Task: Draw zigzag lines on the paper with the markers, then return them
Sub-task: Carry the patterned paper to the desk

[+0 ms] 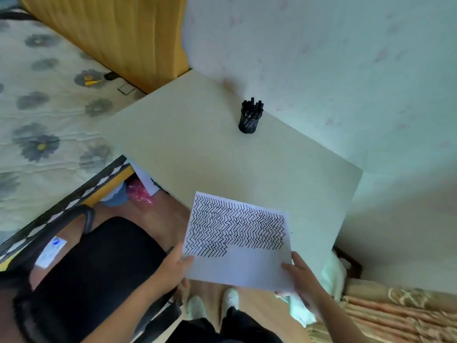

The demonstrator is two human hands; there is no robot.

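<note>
Paper (237, 240) with zigzags covering upper two thirds, held over near desk (197, 149) edge. Left hand (176, 264) pinches its 8 o'clock corner, right hand (300, 273) pinches its 4 o'clock edge. Markers in black cup (249, 116) at 12 o'clock, well apart. Risk: thumbs smear fresh ink; corner-only grip lets sheet sag, crease.

This is a bedroom in a home. A bed with a flower-printed quilt (37, 115) fills the upper left of the frame, a wooden headboard (118, 33) behind it. A pale desk (197, 144) stands against floral wallpaper (321, 58), a black office chair (99, 268) at lower left, a patterned curtain (395, 310) at lower right.
</note>
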